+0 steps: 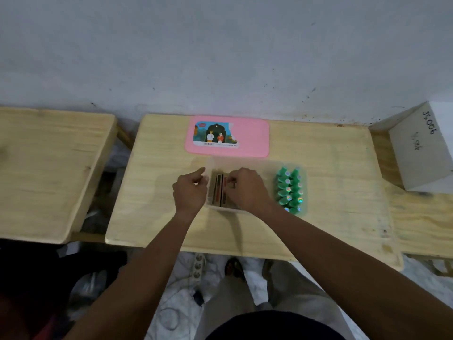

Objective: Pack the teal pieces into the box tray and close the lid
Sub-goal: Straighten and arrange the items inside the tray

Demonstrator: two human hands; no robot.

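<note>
The clear tray (221,209) sits at the middle of the wooden worktop (331,168), and both hands are on it. The left hand (190,190) is at the tray's left wall with its fingers curled and its thumb and forefinger close together by the rim. Blur hides whether they pinch the rim. The right hand (245,187) reaches over the tray from the right, its fingers bent down and gripping the top edge of the flat packs (219,190) that stand on edge inside. The packs are brownish with dark and red stripes, and they fill the left part of the tray.

The teal pieces (289,190) are outside the tray, just beside its right wall. They lie in two tight rows running from near to far, and several have small shiny spots on top.

The pink lid (252,138) lies flat on the worktop just beyond the tray, off the box, with a picture label on its left half.

A white box (416,155) with handwriting stands at the far right, tilted. A second worktop (49,168) is well apart on the left. A power strip (199,266) lies on the floor below the near edge.
</note>
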